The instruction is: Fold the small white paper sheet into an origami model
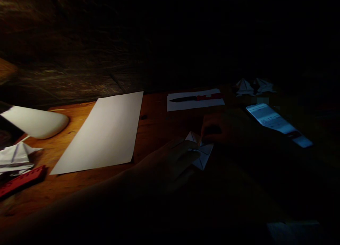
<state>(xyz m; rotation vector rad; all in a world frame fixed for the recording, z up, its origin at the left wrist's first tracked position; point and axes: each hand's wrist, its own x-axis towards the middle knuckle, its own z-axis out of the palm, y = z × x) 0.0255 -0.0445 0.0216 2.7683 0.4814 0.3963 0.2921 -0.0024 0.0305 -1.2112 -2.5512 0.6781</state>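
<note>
A small white folded paper [205, 155] with creases lies on the dim wooden table, between my two hands. My left hand [174, 163] reaches in from the lower left, its fingers stretched out and resting flat over the paper's left part. On the far side, my right hand [219, 128] has its fingers curled together in a pinch at the paper's upper edge. Deep shadow hides much of both hands, and the exact fingertip contact of the right one is hard to see.
A large white sheet [106, 135] lies left. A red-handled knife [196, 98] rests on paper pieces [183, 106] at the back. A lit phone [276, 122] and folded paper figures [244, 87] are right; a lamp [42, 122], a paper figure [17, 156] and a red strip [23, 181] are left.
</note>
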